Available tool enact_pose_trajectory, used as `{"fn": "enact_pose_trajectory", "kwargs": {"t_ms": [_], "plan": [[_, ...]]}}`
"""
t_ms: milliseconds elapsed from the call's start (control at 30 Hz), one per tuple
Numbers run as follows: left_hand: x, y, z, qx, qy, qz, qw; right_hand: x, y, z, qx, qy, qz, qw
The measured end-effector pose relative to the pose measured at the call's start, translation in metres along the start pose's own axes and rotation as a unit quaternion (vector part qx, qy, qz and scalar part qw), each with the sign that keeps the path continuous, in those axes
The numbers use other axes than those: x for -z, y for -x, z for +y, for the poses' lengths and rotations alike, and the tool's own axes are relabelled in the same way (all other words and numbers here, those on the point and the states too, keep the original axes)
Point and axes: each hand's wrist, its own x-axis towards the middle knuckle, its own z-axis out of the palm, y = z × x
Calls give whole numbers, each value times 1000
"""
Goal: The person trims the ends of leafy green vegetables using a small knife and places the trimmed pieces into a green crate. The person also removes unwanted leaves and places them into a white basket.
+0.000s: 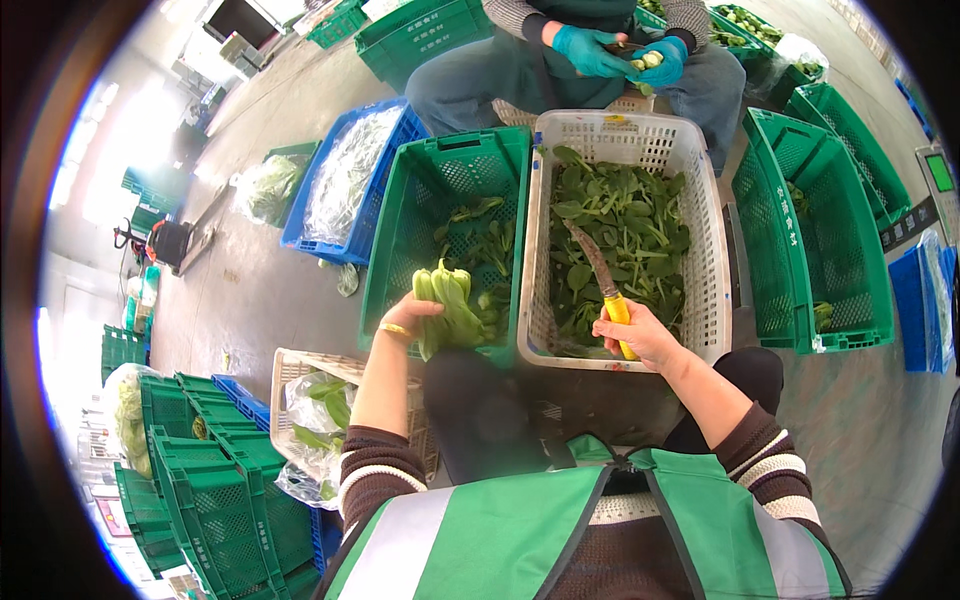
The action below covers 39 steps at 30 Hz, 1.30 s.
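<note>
My left hand [409, 313] grips a bunch of pale green leafy vegetables [452, 307], likely bok choy, with the stem ends up. It is over the near end of a green plastic crate [377, 277], where more greens [491, 251] lie on the bottom. In my right hand [646, 334] is a curved knife with a yellow handle [617, 315]; its rust-brown blade [591, 253] points up and away from me. Beneath the knife stands a white plastic basket [709, 247] holding many loose green leaves [622, 202].
Opposite sits a person in teal gloves [592, 51], holding cut greens and a tool. A blue crate [358, 176] with plastic-wrapped contents stands left. Green crates [832, 247] stand right, others [217, 487] are stacked lower left. A beige basket [285, 390] with bagged leaves is by my left arm.
</note>
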Motion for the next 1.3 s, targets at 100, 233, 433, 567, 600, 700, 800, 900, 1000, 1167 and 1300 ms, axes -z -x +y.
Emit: {"fn": "enact_pose_trajectory", "kwargs": {"t_ms": [100,233,433,567,600,700,800,900,1000,1167,1300], "plan": [[-31,-9,9,-34,-52,-20,998,-5,-1,-3,19,-11,2,1000],[-106,-36,17,-62,-128,-45,989,0,-1,-16,100,-43,-4,994],[-208,-89,-54,-179,-237,-39,954,10,-1,-25,241,-33,50,969],[-211,-105,-74,-82,-2,-47,996,32,5,-35,204,-25,86,975],[-207,-107,-73,-80,0,-38,996,41,9,-38,154,-53,86,983],[-195,-117,-64,-69,16,-35,997,65,20,-46,142,-68,75,985],[-192,-127,-60,-65,-4,-15,998,79,19,-51,178,26,140,974],[-197,-133,-64,-97,-78,8,992,83,19,-49,267,290,217,893],[-202,-131,-63,-140,-100,-25,985,82,25,-46,347,452,221,792],[-204,-123,-55,-140,-143,-18,980,79,32,-45,423,557,186,690],[-203,-118,-57,-122,-180,-14,976,79,32,-44,419,586,192,666]]}}
